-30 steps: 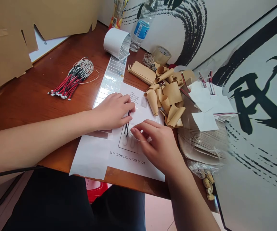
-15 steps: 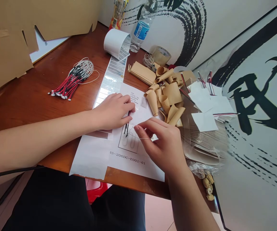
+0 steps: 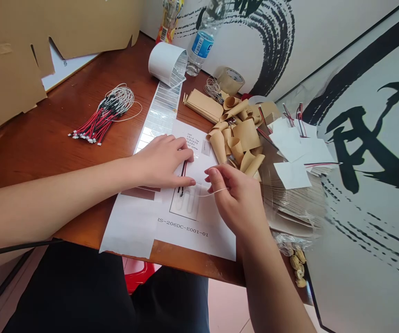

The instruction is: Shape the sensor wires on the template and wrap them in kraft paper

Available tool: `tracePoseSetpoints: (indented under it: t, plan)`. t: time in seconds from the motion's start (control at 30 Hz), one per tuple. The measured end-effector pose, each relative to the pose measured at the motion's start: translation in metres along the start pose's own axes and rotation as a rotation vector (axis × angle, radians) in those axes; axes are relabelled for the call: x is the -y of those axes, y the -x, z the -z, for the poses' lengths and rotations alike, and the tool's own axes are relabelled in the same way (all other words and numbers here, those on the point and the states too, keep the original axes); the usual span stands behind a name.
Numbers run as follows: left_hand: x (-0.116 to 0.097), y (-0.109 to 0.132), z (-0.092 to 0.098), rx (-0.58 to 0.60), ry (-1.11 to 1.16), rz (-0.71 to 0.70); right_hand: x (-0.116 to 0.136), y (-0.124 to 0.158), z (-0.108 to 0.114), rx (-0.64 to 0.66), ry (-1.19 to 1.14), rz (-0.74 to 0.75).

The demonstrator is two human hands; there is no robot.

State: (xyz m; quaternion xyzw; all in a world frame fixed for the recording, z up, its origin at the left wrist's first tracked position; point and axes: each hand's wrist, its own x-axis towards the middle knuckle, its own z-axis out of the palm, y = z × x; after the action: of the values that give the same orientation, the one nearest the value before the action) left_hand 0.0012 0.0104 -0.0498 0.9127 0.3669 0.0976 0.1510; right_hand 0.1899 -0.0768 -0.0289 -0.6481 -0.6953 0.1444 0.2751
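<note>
My left hand (image 3: 161, 162) lies flat on a printed paper template (image 3: 192, 236), its fingertips on a thin black-and-red wire pair (image 3: 183, 178) that runs down the sheet. My right hand (image 3: 236, 199) is raised just to the right, with thumb and fingers pinched on a fine white wire (image 3: 213, 191). That wire stretches left towards the wire pair. Its far end is too thin to follow. A drawn outline (image 3: 185, 203) on the template lies below my left fingertips.
A bundle of red-and-black wires (image 3: 104, 115) and a label strip (image 3: 161, 111) lie left of the template. Curled kraft paper (image 3: 236, 138), white cards (image 3: 291, 152), a plastic-wrapped stack (image 3: 292, 199), tape (image 3: 230, 81), and a bottle (image 3: 201, 46) crowd the far right.
My right hand has lifted and moved up and right, pulling the white wire with it. My left hand stays on the wire pair.
</note>
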Motion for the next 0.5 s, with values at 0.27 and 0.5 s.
tracePoseSetpoints:
  t: [0.27,0.5]
  plan:
    - [-0.0013,0.0012,0.005,0.051,-0.007,-0.005,-0.0012,-0.0003,-0.002,0.028,-0.039,-0.017]
    - [0.0003,0.0012,0.0052,0.069,0.009,0.01,0.0001,-0.001,-0.0053,0.069,-0.015,0.107]
